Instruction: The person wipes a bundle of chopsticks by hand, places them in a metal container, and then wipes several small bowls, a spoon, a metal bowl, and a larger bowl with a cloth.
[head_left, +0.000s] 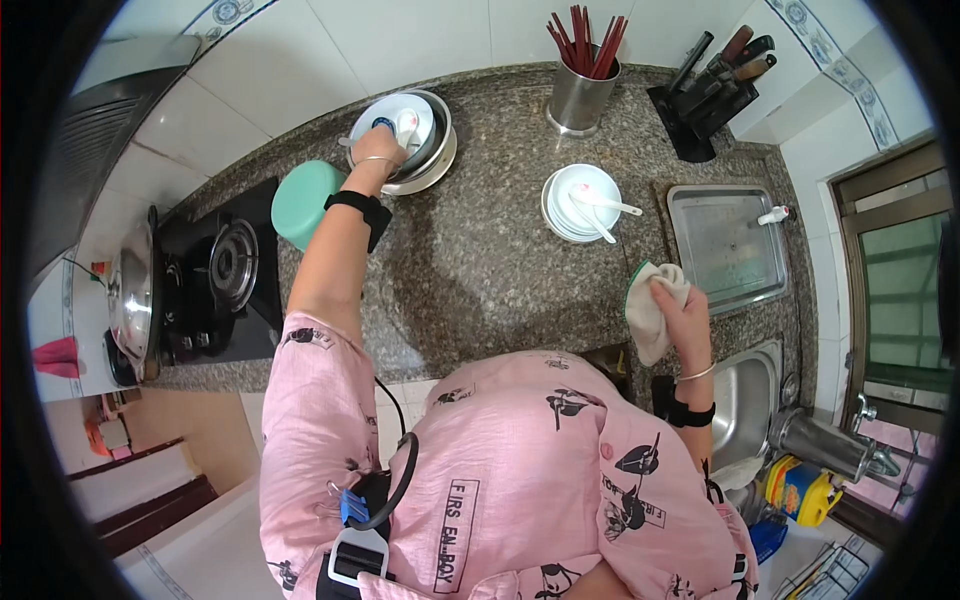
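My left hand (381, 150) reaches into a stack of bowls at the back left of the counter. A white bowl (414, 105) lies on top, inside a metal bowl (444, 124). A white ceramic spoon (407, 124) rests beside my fingers, whose tips are hidden; I cannot tell whether they grip anything. In my right hand (686, 315) is a bunched whitish cloth (646, 319) with a green edge, held above the counter's right part. Between my hands, farther back, stands a stack of white bowls (562, 196) with white ceramic spoons (604, 201) in the top one.
A green bowl (306, 204) tilts beside the gas stove (225, 270), which carries a lidded pan (131, 296). Red chopsticks (585, 45) fill a metal holder (581, 101) near a knife block (697, 112). To the right are a clear-lidded rectangular container (727, 240) and the sink (742, 405).
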